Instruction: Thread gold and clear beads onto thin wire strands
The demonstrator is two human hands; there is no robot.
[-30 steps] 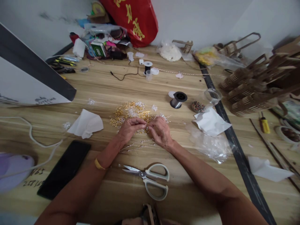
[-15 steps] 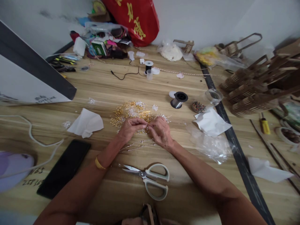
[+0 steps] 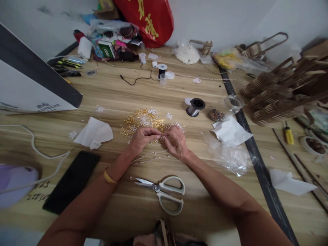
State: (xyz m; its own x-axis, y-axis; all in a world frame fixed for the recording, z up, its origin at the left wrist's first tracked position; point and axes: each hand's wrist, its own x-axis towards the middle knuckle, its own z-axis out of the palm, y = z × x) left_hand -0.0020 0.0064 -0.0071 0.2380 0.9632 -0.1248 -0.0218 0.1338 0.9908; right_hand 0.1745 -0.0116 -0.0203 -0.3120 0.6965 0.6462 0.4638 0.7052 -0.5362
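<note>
My left hand [image 3: 144,138] and my right hand [image 3: 176,141] meet fingertip to fingertip over a pile of gold and silver jewelry findings [image 3: 143,119]. Each is closed in a pinch; whatever lies between the fingertips is too small to make out. Thin beaded chains [image 3: 150,157] lie on the table below the hands, partly hidden by the right one. Nearer to me rest scissors [image 3: 156,188] with pale handles, their blades slightly parted and pointing left. A gold bracelet [image 3: 108,176] circles my left wrist.
A black phone [image 3: 71,181] and white paper [image 3: 94,133] lie left. Rightward are a wire spool [image 3: 195,107], a clear jar of beads [image 3: 217,114], plastic bags [image 3: 230,159] and stacked brown wooden pieces [image 3: 269,92]. A red bag [image 3: 156,24] stands at the back.
The view has shifted very slightly. Both hands keep their pinch at almost the same spot over the pile.
</note>
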